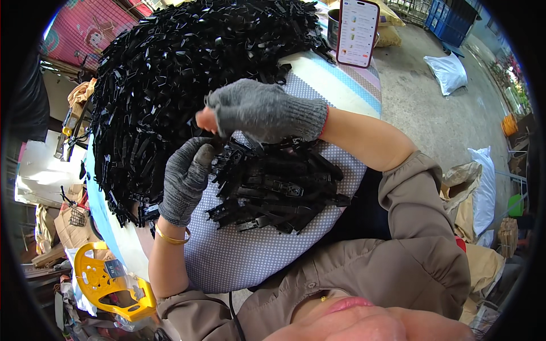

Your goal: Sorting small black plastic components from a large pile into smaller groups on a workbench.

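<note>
A large heap of small black plastic parts (pixel 182 74) covers the far side of a cloth-covered table (pixel 244 256). A smaller flat pile of the same black parts (pixel 278 190) lies nearer me. My left hand (pixel 185 179), in a grey knit glove, rests at the edge of that smaller pile with its fingers curled onto a part. My right hand (pixel 259 111), in a grey fingerless glove, hovers just above it with fingertips pinched together at the edge of the big heap; what it pinches is too small to tell.
A phone (pixel 357 31) with a lit screen stands propped at the table's far edge. A yellow plastic piece (pixel 108 281) lies low on the left among clutter. White sacks (pixel 449 71) sit on the concrete floor to the right.
</note>
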The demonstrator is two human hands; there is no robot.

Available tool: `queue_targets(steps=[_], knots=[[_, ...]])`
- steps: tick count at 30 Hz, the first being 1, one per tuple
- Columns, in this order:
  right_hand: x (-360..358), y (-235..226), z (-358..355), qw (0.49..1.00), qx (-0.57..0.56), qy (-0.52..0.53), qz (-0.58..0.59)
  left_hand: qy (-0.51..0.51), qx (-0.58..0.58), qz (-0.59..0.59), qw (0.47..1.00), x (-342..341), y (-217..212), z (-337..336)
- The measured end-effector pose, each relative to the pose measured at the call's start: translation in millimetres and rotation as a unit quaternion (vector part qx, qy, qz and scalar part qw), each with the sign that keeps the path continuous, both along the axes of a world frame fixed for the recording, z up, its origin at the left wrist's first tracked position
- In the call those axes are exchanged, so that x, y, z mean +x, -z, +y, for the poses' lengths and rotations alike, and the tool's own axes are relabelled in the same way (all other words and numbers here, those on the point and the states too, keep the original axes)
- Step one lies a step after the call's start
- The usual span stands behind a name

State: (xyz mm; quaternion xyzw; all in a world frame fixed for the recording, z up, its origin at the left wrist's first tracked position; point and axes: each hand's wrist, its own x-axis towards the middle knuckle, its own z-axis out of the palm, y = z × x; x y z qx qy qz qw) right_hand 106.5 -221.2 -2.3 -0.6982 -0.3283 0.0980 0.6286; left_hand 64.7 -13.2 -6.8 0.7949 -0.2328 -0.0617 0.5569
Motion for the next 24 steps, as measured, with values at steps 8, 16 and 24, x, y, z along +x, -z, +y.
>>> queue_targets(steps=[8,16,24], knots=[[-33,8,34,0.956,0.199,0.015,0.213,-0.01,0.145,-0.08,0.986,-22,-1,-21],[13,2,2,0.971,0.181,0.044,0.149,-0.028,0.15,-0.122,0.981,-30,-19,-33],[17,14,-10,0.797,-0.435,0.203,-0.366,0.116,0.331,-0.28,0.894,-43,-28,-17]])
